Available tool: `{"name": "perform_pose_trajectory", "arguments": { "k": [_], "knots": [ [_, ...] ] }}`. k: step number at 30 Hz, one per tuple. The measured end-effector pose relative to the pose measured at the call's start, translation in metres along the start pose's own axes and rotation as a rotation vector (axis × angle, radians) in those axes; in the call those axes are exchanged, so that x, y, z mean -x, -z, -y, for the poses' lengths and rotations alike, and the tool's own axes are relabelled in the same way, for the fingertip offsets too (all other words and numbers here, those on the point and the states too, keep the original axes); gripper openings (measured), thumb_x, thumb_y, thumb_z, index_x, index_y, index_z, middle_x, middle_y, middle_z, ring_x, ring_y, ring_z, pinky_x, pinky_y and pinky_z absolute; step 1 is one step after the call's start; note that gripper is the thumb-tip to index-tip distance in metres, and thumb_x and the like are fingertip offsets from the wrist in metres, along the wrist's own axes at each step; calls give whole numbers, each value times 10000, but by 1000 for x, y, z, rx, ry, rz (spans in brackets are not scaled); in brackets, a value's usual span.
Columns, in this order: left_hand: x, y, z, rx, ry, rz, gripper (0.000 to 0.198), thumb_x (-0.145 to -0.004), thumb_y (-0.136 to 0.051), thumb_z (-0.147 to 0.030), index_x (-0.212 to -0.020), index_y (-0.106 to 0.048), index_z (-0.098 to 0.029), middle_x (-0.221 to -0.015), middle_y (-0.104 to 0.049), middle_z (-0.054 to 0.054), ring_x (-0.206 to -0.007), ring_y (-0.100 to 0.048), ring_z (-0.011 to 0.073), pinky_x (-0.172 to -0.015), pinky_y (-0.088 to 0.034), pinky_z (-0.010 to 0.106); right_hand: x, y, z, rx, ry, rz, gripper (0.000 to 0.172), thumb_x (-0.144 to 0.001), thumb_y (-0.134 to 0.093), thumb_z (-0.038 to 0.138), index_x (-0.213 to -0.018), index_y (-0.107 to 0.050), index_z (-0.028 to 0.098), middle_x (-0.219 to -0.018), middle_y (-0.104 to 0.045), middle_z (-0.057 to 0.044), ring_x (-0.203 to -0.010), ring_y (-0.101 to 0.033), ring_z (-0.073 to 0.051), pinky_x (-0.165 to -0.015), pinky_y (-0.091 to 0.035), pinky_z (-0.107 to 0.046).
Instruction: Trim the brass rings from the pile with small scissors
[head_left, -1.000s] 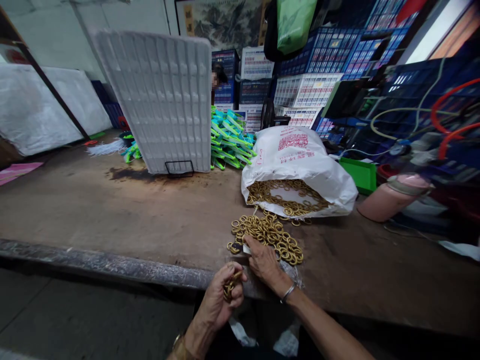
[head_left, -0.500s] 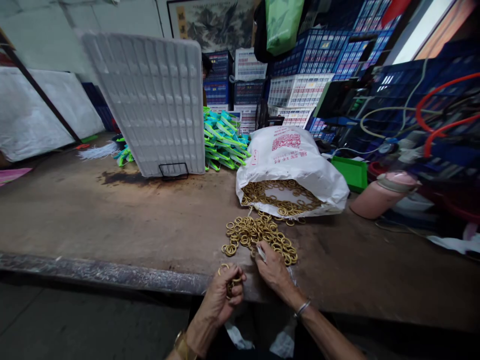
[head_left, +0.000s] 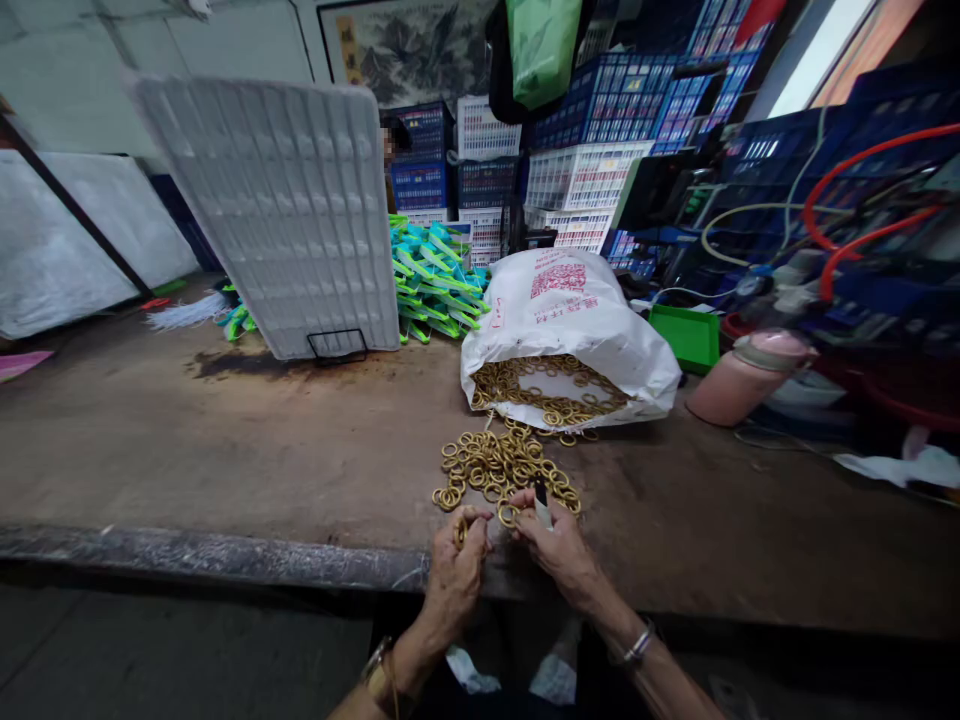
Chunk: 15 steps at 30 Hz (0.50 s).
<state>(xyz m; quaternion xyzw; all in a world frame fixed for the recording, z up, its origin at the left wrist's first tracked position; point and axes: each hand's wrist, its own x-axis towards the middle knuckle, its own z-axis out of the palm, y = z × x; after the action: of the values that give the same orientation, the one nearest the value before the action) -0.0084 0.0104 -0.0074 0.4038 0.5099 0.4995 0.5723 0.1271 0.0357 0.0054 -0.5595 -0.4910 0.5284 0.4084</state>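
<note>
A heap of brass-coloured rings (head_left: 501, 465) lies on the brown table (head_left: 247, 450), spilled from a white sack (head_left: 570, 310) lying on its side with more rings in its mouth. My left hand (head_left: 459, 575) is at the table's near edge, fingers curled round a small bunch of rings. My right hand (head_left: 559, 545) sits just right of it at the heap's near edge, pinching a ring and a small dark-and-white object I cannot name. The two hands almost touch.
A white ribbed tray (head_left: 277, 215) leans upright at the back, with a stack of green-and-blue pieces (head_left: 431, 285) behind it. A green tub (head_left: 686, 335) and a pink bottle on its side (head_left: 746, 375) lie right of the sack. Crates are stacked behind; a person stands there.
My left hand rose from below the edge to the heap's near side. My right hand drew back from the heap toward it with a ring. The view shifted slightly.
</note>
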Motion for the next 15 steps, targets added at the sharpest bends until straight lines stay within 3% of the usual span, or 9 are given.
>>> {"name": "perform_pose_trajectory", "arguments": {
  "k": [3,6,9,15],
  "knots": [
    [3,1,1,-260,-315,51,253,-807,-441,-334,-968,-547,-170,-732,-579,16,-629,-518,113,-619,-416,234,7,-1,6,-162,-190,93,213,-640,-514,323,-794,-479,180,-483,-452,85,-334,-277,-24,-347,-189,-153],
    [6,1,2,-379,-487,204,230,-830,-408,-267,-989,-553,-186,-910,-608,59,-810,-548,150,-753,-407,259,13,0,11,-282,-275,184,217,-620,-532,306,-786,-463,183,-489,-453,92,-310,-195,-1,-325,-113,-145],
    [7,-1,0,-402,-457,243,190,-830,-416,-262,-913,-567,-180,-830,-601,43,-759,-538,142,-716,-404,242,15,1,10,-325,-279,207,228,-612,-544,313,-783,-471,180,-496,-458,91,-306,-196,1,-316,-116,-146],
    [9,-10,-14,-145,-181,196,232,-808,-439,-349,-674,-473,-163,-585,-436,-34,-550,-399,91,-543,-351,200,10,-2,-7,-88,-114,101,270,-642,-553,431,-678,-522,165,-461,-448,67,-344,-311,-27,-342,-212,-168]
  ]
}}
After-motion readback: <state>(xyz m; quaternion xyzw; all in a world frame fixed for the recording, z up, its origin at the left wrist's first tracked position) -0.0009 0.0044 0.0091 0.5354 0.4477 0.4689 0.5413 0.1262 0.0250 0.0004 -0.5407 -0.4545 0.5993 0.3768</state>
